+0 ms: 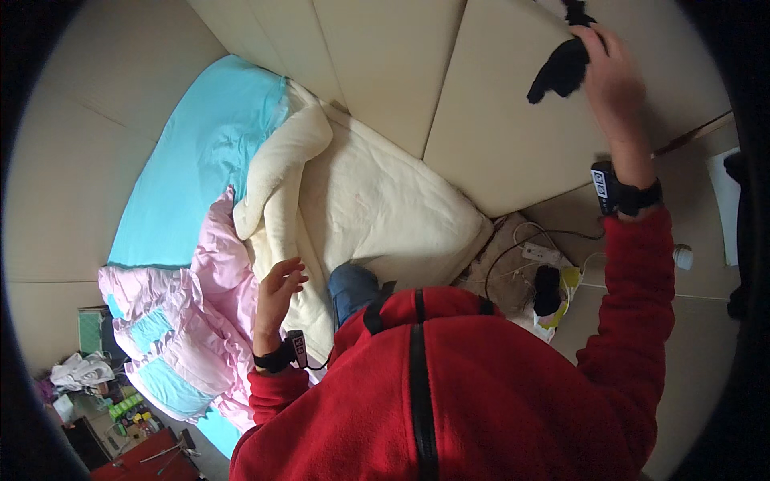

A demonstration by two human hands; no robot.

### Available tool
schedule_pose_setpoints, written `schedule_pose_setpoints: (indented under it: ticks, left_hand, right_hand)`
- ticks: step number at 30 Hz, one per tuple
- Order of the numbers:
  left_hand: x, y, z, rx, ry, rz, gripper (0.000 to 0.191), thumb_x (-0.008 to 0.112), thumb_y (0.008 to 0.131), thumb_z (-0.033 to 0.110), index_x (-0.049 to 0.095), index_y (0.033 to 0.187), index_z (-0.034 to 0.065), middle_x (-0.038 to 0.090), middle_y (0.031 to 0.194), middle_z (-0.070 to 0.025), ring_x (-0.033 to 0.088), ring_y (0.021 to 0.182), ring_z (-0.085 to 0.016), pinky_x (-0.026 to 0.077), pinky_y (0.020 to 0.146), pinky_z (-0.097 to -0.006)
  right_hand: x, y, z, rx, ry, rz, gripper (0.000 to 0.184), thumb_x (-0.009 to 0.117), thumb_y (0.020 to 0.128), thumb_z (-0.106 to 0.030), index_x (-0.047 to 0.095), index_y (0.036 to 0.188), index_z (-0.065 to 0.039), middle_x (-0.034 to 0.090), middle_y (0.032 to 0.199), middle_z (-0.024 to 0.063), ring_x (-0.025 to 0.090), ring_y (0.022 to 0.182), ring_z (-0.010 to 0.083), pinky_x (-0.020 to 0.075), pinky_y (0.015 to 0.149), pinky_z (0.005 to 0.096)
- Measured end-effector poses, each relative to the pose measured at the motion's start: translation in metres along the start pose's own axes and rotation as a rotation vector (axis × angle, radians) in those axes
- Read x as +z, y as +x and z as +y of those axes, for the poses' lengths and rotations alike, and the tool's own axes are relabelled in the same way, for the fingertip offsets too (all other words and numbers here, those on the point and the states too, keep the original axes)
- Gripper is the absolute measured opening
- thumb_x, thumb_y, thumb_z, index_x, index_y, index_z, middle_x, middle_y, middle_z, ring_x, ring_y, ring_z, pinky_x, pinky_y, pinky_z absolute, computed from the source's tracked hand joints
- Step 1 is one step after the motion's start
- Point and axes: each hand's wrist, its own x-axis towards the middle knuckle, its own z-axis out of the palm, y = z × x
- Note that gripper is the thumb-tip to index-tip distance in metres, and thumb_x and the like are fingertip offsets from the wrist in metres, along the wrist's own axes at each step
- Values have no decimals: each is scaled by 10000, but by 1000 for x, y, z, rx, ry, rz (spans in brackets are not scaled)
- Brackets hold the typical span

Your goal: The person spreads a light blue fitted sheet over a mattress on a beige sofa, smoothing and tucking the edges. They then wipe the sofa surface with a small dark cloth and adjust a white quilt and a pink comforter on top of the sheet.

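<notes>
My right hand (610, 69) is raised at the upper right and grips a piece of black cloth (559, 69) that hangs down against the beige padded wall panels (511, 138). My left hand (281, 294) is held above the bed with its fingers apart and nothing in it. Under and beyond it lie a cream fleece blanket (385, 198), partly rolled at its left side, a pink cover (222, 240) and a turquoise sheet (186, 156). A frilled pink and turquoise pillow (180, 361) is left of my left forearm.
Right of the bed, a white power strip (541, 252) with cables and a dark object (547, 290) lie near the red sleeve. At the lower left stands a cluttered surface with white cloth (81, 370), green items (126, 407) and a red surface (144, 454). A cable runs from my right wrist.
</notes>
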Motion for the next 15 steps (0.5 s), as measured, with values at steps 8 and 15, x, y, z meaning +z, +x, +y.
schedule_pose_setpoints:
  ticks: [8, 15]
  left_hand:
    - [8, 6, -7, -96, 79, -16, 356, 593, 1000, 151, 588, 1323, 1, 676, 1196, -120, 694, 965, -188, 545, 805, -299]
    - [21, 33, -9, -216, 207, -109, 373, 591, 995, 185, 590, 1330, 20, 678, 1174, -120, 694, 984, -216, 546, 815, -320]
  right_hand:
    - [-68, -91, 42, 132, -227, -121, 536, 666, 872, 1, 556, 1353, -209, 570, 1316, 79, 581, 1172, 268, 531, 943, 396]
    - [-83, -295, 71, 806, 430, -259, 416, 570, 860, 28, 612, 1267, -43, 662, 1178, 136, 633, 1053, 267, 502, 897, 356]
